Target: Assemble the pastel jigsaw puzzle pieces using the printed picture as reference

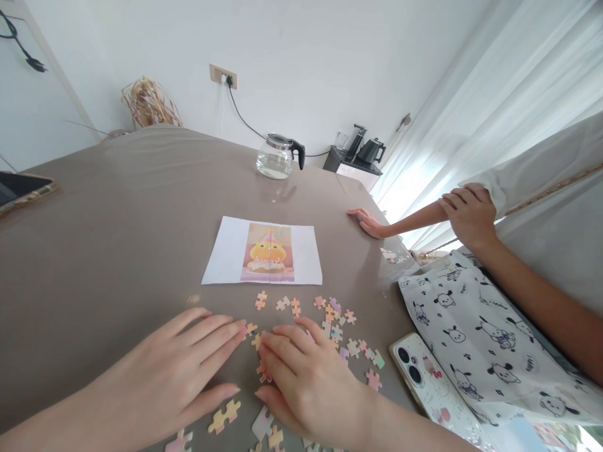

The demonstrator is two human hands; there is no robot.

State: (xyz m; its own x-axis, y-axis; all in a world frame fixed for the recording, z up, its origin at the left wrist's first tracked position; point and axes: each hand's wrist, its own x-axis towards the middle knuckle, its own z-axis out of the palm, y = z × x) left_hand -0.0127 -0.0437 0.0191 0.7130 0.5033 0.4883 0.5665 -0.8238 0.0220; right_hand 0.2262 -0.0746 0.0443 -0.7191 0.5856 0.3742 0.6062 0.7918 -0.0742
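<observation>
My left hand [188, 358] lies low over the table with its fingers stretched out, fingertips beside a small orange puzzle piece [251, 329]. To its right, my right hand [311, 370] rests over several puzzle pieces, fingers bent and thumb apart; its palm hides what lies beneath. Yellow joined pieces [224, 417] sit below my left thumb. More loose pieces [353, 348] in pink, cream and purple spread to the right of my right hand. Beyond the hands lies a white sheet [306, 254] with a printed picture [268, 254] of a yellow character and a cake.
A glass pot [274, 157] of clear liquid stands farther back. Another person's hand [369, 224] rests on the table's right side. Nearer are a phone [436, 383] and a white dog-patterned bag [490, 339]. A dark device [23, 188] lies at the left edge.
</observation>
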